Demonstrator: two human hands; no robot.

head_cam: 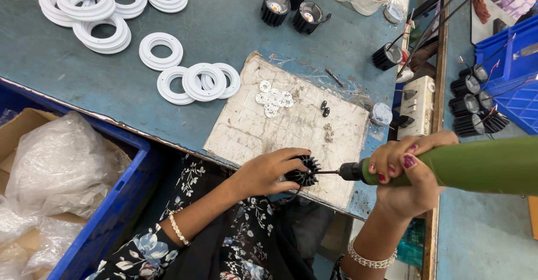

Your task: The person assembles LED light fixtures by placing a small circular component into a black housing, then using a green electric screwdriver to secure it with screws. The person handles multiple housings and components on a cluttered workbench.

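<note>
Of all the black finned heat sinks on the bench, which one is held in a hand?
The black finned heat sink at the near edge of the work board. The left hand grips it while the right hand presses the green electric screwdriver into it; the others stand untouched.

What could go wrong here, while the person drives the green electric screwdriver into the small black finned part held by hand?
1. The left hand alone grips the black finned heat sink at the edge of the worn board. It might spin or slip, and the bit could hit the fingers.
2. The right hand holds the green screwdriver sideways, so the bit may slide off the screw.
3. The loose screws on the board could be knocked off.
</note>
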